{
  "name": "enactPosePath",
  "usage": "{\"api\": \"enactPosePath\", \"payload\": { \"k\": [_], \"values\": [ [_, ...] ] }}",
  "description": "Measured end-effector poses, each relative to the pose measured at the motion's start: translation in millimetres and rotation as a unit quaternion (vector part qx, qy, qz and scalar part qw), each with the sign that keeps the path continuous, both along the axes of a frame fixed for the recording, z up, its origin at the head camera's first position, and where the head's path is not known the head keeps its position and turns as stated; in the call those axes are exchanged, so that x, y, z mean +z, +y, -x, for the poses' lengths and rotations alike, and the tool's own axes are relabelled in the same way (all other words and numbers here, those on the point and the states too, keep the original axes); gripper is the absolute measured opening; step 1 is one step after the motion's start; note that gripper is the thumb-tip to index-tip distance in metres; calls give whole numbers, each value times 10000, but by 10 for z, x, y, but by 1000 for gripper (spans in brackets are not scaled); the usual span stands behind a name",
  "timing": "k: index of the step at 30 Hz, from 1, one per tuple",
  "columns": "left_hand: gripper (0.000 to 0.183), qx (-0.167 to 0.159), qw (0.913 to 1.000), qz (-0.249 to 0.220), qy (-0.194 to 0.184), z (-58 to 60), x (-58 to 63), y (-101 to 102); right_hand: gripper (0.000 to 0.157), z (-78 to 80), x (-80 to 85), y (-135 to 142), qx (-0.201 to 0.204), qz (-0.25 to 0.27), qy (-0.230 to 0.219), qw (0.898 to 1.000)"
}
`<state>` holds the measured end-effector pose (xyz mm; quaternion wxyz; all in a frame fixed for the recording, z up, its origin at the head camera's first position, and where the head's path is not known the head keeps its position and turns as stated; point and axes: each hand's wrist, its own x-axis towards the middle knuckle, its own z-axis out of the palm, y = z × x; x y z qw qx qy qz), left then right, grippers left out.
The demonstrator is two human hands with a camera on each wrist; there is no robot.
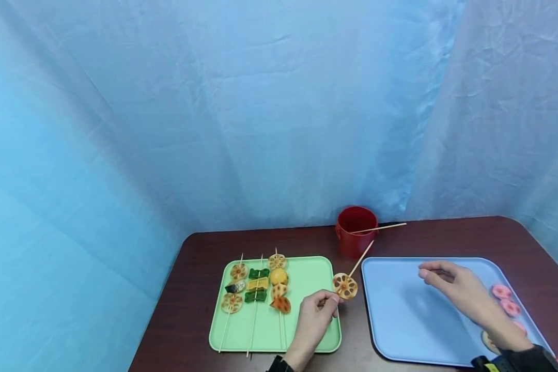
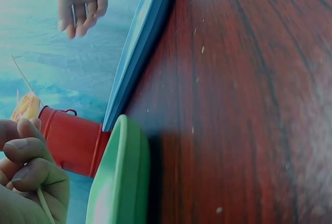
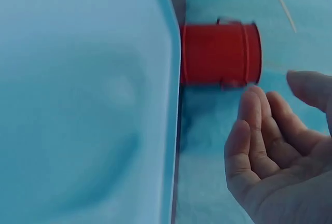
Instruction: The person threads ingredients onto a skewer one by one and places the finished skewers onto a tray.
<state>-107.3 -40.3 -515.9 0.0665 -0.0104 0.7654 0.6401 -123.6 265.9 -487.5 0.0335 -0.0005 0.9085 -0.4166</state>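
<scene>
My left hand (image 1: 313,320) pinches a wooden skewer (image 1: 361,258) with a browned lotus root slice (image 1: 345,286) on it, just above the fingertips. It is over the right side of the green tray (image 1: 302,268); the skewer's bare end slants up and right. In the left wrist view the skewer's lower part (image 2: 44,206) comes out below the curled fingers. My right hand (image 1: 460,289) hovers over the blue tray (image 1: 400,310), holding nothing. Its fingers (image 3: 250,110) are bent loosely, with the thumb apart from them.
Loaded skewers lie on the green tray, with lotus slices (image 1: 232,303), green pieces (image 1: 256,295) and a yellow ball (image 1: 279,277). Behind the trays stands a red bucket (image 1: 356,232) with a bare skewer leaning out. Pink rings (image 1: 501,291) lie along the blue tray's right side.
</scene>
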Motion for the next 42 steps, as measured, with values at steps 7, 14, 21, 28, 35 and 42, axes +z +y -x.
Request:
{"api": "enactPosePath", "payload": {
  "k": [7,14,21,28,35,42],
  "values": [
    [16,61,9996,-263,83,-74,277,-57,68,-34,-57,368,30,-1081,-1,9941],
    [18,64,9993,-381,-8,-66,284,-117,79,-29,-106,652,69,-2026,-492,9780],
    [18,99,9991,-394,-105,-65,294,-148,83,-37,-211,816,404,-2408,-885,9657],
    [19,138,9990,-408,-81,-61,266,-163,75,-23,-310,828,809,-2651,-1155,9539],
    [20,158,9990,-409,-65,-67,253,-177,69,-46,-374,814,917,-2675,-1382,9492],
    [23,147,9992,-319,-211,-9,10,-210,73,-39,-415,816,970,-2666,-1641,9448]
  ]
}}
